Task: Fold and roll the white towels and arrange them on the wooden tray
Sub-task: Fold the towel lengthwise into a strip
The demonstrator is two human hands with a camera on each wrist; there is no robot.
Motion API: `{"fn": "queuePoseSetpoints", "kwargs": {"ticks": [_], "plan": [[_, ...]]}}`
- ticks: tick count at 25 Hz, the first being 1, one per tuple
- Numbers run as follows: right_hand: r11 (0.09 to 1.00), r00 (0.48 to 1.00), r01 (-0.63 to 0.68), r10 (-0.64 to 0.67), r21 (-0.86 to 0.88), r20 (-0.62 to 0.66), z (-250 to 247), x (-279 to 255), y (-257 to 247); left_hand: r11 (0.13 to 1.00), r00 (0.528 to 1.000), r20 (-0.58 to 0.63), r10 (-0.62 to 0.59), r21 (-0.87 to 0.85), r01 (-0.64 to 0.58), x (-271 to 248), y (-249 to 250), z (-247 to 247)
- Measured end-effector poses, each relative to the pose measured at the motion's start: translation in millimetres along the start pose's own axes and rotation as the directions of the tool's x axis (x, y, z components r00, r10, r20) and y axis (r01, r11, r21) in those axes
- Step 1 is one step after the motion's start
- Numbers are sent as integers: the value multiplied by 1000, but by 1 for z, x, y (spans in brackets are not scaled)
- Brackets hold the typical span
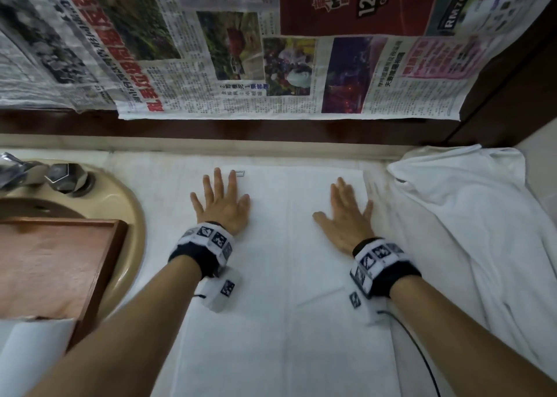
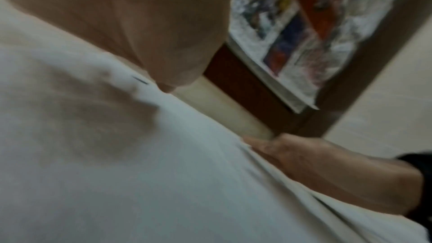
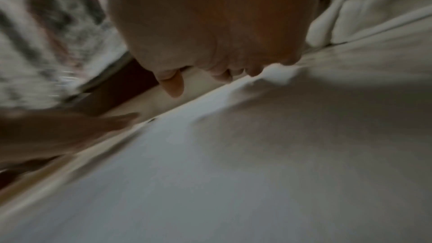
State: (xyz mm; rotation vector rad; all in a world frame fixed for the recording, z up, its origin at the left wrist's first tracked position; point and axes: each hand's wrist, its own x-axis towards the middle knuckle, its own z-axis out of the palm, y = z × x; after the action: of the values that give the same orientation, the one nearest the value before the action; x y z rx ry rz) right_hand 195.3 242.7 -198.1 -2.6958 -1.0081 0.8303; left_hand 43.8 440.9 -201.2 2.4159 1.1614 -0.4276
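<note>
Towel (image 1: 286, 276) lies folded flat on the desk, left hand (image 1: 221, 206) and right hand (image 1: 346, 218) spread on its far end, fingers straight, pressing. Uneven pressure could skew the layers and spoil the roll. Tray (image 1: 60, 264) sits across the sink (image 1: 132, 215); one rolled towel (image 1: 27, 354) shows at its near end.

Newspaper sheets (image 1: 241, 50) hang on back wall — beige sink (image 1: 132, 215) at left, metal tap (image 1: 45, 176) behind it.
</note>
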Motion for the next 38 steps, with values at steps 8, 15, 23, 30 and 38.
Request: {"fn": "queuePoseSetpoints", "kwargs": {"ticks": [8, 15, 23, 30, 38], "plan": [[997, 995, -52, 57, -64, 84, 64, -91, 14, 999, 999, 34, -14, -45, 15, -90, -40, 57], [921, 928, 356, -329, -156, 176, 111, -165, -17, 950, 930, 214, 298, -163, -267, -173, 3, 84], [989, 995, 101, -98, -106, 37, 111, -199, -5, 992, 994, 85, 70, -109, -61, -209, -42, 93], [944, 945, -327, 326, 41, 10, 117, -222, 10, 975, 983, 90, -163, -135, 174, -242, -77, 107], [941, 942, -336, 337, 48, -11, 152, -261, 14, 984, 993, 47, -110, -134, 115, -280, -103, 131]]}}
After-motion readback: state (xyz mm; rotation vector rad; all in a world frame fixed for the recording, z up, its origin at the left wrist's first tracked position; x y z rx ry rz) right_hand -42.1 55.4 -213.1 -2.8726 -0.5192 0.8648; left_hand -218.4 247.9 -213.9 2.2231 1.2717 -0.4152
